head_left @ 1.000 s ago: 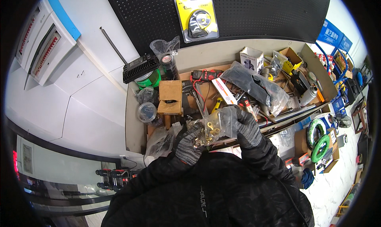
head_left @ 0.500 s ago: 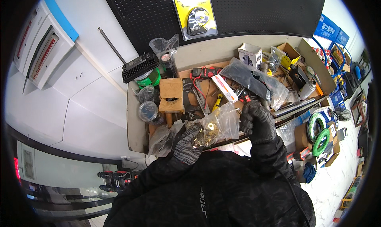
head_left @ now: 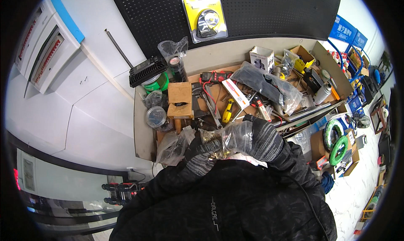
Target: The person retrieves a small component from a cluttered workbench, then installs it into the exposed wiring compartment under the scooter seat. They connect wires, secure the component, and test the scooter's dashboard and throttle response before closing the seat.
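A clear plastic bag of small brass fittings (head_left: 223, 139) is between my hands at the box's front edge. My left hand (head_left: 200, 157), in a grey-striped dark glove, has its fingers wrapped round the bag's left part. My right hand (head_left: 263, 140), gloved alike, grips the bag's right end, its fingertips partly hidden. Just beyond the bag lie a yellow-handled tool (head_left: 227, 111), wrenches (head_left: 212, 106), a long white carton (head_left: 235, 92) and red test leads. Crumpled clear plastic (head_left: 171, 146) sits beside my left hand.
The crowded box (head_left: 142, 131) also holds a brown carton (head_left: 180, 98), lidded tubs (head_left: 156, 116), a grey bag (head_left: 263, 86) and a spray can (head_left: 323, 93). Behind is a pegboard (head_left: 273, 15). Green coils (head_left: 339, 151) lie at right, a white electrical enclosure (head_left: 44, 60) at left.
Since half a second ago my right hand has moved left and lower onto the bag's end. The bag has shifted lower, and more of the brass pieces are covered.
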The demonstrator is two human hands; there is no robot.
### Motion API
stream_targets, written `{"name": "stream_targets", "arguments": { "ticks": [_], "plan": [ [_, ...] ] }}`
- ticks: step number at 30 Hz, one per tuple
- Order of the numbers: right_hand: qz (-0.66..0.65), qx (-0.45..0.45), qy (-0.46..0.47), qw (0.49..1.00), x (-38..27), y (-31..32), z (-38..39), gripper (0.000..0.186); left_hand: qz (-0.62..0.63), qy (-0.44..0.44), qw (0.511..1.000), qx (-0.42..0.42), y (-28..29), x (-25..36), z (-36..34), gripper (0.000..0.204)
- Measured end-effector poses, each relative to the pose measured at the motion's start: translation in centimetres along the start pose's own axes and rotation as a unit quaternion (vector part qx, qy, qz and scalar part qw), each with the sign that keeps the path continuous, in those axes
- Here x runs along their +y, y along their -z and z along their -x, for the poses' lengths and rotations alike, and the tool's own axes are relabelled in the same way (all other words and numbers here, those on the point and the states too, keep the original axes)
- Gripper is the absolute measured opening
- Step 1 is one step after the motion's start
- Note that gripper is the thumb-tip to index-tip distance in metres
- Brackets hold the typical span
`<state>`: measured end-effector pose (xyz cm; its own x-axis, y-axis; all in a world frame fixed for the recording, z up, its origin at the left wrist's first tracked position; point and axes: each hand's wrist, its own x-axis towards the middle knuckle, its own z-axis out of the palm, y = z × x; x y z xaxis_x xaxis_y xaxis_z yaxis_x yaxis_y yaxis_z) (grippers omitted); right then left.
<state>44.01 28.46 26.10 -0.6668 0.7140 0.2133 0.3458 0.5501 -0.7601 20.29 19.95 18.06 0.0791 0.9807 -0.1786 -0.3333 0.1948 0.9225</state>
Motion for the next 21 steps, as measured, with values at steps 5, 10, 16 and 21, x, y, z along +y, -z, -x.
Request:
{"name": "stream_targets", "arguments": {
  "ticks": [5, 10, 16, 21],
  "plan": [
    [0.024, -0.017, 0.141, 0.99, 1.5, -0.7, -0.4, 0.027, -0.054, -0.064, 0.996, 0.0, 0.4, -1.0, 0.5, 0.027],
    [-0.008, -0.032, 0.12, 0.992, 2.0, -1.1, -0.5, 0.031, 0.042, -0.018, 0.999, 0.005, 0.2, -0.5, 0.5, 0.027],
    [-0.017, -0.071, 0.113, 0.991, 2.0, -1.6, -0.8, 0.035, 0.159, -0.006, 0.987, 0.001, 0.4, -0.9, 1.1, 0.028],
    [0.007, -0.083, 0.084, 0.993, 1.7, -1.7, -0.9, 0.036, -0.128, -0.081, 0.988, 0.027, 1.7, -2.7, 0.9, 0.034]
  ]
}}
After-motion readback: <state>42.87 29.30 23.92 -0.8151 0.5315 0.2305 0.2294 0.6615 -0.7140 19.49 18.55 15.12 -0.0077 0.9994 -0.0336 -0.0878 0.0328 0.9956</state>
